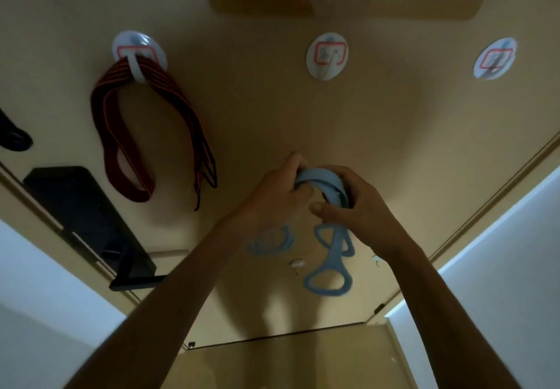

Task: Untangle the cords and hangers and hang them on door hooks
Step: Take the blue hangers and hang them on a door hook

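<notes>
Two bare arms reach up to a tan door [257, 109]. A round white middle hook [327, 56] is stuck on it.

The blue tangle [324, 181] is straight below the middle hook and well apart from it. Both hands hold it in front of the door. The left hand [272, 197] has its grip closed round the left side of the blue bands. The right hand [354, 206] has its fingers curled over the right side, with the thumb under. A long blue loop [330, 270] hangs down below the hands. Another blue bit beside it is too blurry to make out.

Left of the middle hook is the left hook [138, 55]. A dark red band [121, 134] with orange stripes hangs on it in big loops. Right of the middle hook is the right hook [494, 58]. Far down and left of the middle hook is a black door handle [91, 215].
</notes>
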`<state>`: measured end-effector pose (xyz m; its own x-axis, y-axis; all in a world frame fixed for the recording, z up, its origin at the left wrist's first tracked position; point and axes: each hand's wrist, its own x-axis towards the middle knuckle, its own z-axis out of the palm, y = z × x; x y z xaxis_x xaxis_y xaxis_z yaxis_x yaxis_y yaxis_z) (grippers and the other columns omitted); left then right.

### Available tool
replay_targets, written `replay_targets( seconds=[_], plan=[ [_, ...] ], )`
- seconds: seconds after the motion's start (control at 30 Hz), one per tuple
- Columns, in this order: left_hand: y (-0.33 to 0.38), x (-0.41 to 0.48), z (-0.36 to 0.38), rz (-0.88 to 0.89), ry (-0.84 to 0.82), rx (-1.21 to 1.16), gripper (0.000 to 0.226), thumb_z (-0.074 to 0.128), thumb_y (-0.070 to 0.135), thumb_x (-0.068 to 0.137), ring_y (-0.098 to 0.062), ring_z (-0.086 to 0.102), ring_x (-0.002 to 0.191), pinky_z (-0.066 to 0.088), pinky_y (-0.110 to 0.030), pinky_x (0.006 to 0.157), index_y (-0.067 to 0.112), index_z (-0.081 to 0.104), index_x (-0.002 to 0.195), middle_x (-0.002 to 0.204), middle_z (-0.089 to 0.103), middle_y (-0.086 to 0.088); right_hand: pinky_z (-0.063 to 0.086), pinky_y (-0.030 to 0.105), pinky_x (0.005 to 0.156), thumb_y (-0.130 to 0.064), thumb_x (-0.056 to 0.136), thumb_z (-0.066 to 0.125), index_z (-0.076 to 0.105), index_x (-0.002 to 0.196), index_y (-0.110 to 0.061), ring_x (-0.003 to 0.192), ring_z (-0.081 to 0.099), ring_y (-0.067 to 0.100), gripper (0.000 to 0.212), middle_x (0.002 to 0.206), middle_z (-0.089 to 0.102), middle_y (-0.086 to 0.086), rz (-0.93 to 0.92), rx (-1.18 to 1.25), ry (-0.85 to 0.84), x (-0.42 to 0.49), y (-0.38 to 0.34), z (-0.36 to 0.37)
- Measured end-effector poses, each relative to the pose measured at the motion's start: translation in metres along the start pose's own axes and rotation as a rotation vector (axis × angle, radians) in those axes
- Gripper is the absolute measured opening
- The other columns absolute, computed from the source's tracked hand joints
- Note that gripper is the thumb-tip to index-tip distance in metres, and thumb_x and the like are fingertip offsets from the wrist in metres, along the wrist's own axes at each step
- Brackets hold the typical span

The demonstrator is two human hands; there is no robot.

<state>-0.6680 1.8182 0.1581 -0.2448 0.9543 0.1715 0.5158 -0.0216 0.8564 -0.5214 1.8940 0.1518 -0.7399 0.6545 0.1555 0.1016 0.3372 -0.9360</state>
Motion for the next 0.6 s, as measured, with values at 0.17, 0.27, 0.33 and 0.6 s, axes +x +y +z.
replay_targets(
  seconds=[0.17,0.27,0.33,0.6],
  plan=[
    [0.015,0.017,-0.001,0.042,0.029,0.057,0.014,0.048,0.011,0.089,-0.003,0.033,0.052,0.030,-0.023,0.052,0.017,0.039,0.080,0.064,0.037,0.008,0.036,0.020,0.052,-0.030,0.086,0.064,0.062,0.084,-0.010,0.051,0.044,0.002,0.021,0.061,0.053,-0.010,-0.079,-0.036,0.044,0.021,-0.006,-0.017],
    [0.026,0.021,-0.004,0.027,0.045,-0.004,0.015,0.056,0.021,0.080,-0.003,0.037,0.056,0.035,-0.026,0.056,0.020,0.042,0.076,0.065,0.041,0.009,0.034,0.027,0.056,-0.025,0.089,0.062,0.062,0.082,-0.005,0.056,0.040,0.009,0.022,0.063,0.050,-0.002,-0.122,-0.014,-0.009,0.030,-0.006,-0.032],
    [0.032,0.023,-0.007,0.010,0.025,-0.088,0.012,0.056,0.023,0.073,-0.009,0.043,0.062,0.039,-0.029,0.060,0.019,0.045,0.077,0.067,0.045,0.007,0.035,0.027,0.058,-0.022,0.089,0.061,0.064,0.081,-0.011,0.057,0.041,0.008,0.014,0.063,0.050,-0.007,-0.151,0.006,-0.029,0.034,-0.007,-0.042],
    [0.056,0.035,-0.017,0.095,0.108,0.057,0.016,0.058,0.010,0.090,-0.006,0.040,0.055,0.033,-0.016,0.051,0.013,0.051,0.076,0.064,0.044,0.001,0.046,0.029,0.067,-0.011,0.089,0.061,0.066,0.088,-0.012,0.072,0.057,0.017,0.005,0.078,0.064,0.002,-0.320,-0.058,-0.018,0.057,-0.032,-0.060]
  ],
)
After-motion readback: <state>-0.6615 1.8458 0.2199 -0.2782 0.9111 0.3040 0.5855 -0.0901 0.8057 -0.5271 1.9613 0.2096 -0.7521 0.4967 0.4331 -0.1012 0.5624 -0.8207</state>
